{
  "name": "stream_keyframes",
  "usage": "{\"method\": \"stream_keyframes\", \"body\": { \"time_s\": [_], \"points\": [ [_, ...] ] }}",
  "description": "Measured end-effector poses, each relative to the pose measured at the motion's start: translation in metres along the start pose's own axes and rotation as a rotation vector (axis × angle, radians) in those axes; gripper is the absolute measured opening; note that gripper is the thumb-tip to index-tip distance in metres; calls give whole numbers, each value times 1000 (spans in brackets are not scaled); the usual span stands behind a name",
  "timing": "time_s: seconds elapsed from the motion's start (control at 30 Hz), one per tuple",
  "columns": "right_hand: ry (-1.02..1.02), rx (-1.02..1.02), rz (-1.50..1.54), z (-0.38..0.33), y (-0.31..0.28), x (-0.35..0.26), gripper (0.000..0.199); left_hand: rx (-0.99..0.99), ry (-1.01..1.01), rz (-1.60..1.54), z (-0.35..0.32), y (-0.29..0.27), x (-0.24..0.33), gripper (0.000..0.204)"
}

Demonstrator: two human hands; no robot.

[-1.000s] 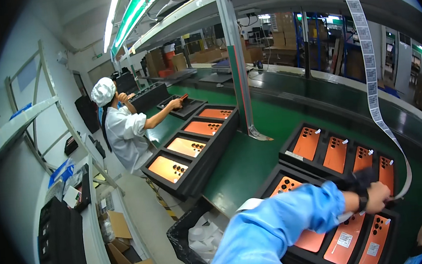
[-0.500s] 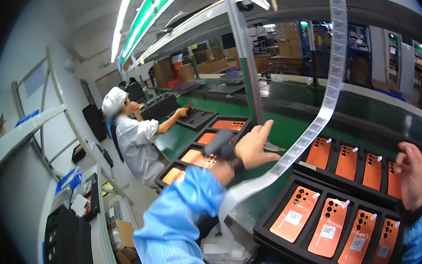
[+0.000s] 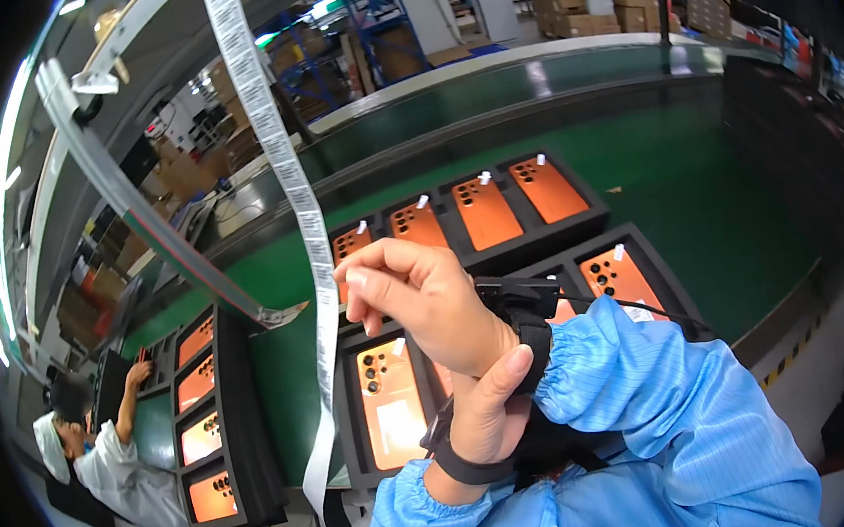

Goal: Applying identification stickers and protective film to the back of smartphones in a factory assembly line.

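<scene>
My right hand (image 3: 425,293) reaches across from the right, its thumb drawn against curled fingers. Whether a small thing sits between them is unclear. Its fingertips are beside a long white strip of printed labels (image 3: 295,189) hanging from above. My left hand (image 3: 490,413) lies lower, crossing behind my right wrist; its thumb shows, but its fingers are hidden. Below both hands is a black tray (image 3: 356,450) of orange smartphones. One phone (image 3: 393,427), with a pale label on its back, shows left of my left hand. Straps with dark devices are round both wrists.
Behind is another black tray (image 3: 594,216) of orange phones on the green work surface (image 3: 676,181). A third phone tray (image 3: 245,419) stands at left, near a co-worker in white (image 3: 130,480). A metal post (image 3: 152,222) rises left of the strip. Black stacks (image 3: 797,130) stand at far right.
The view has swung to the right. My hands, apart before, are crossed over the near tray. My right hand has come left to the label strip and its fingers have curled.
</scene>
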State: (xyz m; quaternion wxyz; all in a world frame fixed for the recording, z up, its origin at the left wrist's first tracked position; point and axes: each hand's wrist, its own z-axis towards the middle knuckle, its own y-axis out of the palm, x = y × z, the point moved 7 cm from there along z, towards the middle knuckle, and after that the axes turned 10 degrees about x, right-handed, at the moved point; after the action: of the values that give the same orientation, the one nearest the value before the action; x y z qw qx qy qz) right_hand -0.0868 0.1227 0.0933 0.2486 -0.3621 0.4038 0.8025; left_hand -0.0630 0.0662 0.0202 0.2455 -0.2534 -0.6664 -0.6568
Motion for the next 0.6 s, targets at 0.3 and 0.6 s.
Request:
{"method": "stream_keyframes", "body": {
  "time_s": [0.3, 0.6],
  "points": [
    [306, -70, 571, -36, 0, -7, 24, -315, 132, 218, -11, 21, -27, 85],
    [-917, -357, -1090, -51, -21, -34, 12, -155, -173, 321, -17, -6, -33, 94]
  ]
}}
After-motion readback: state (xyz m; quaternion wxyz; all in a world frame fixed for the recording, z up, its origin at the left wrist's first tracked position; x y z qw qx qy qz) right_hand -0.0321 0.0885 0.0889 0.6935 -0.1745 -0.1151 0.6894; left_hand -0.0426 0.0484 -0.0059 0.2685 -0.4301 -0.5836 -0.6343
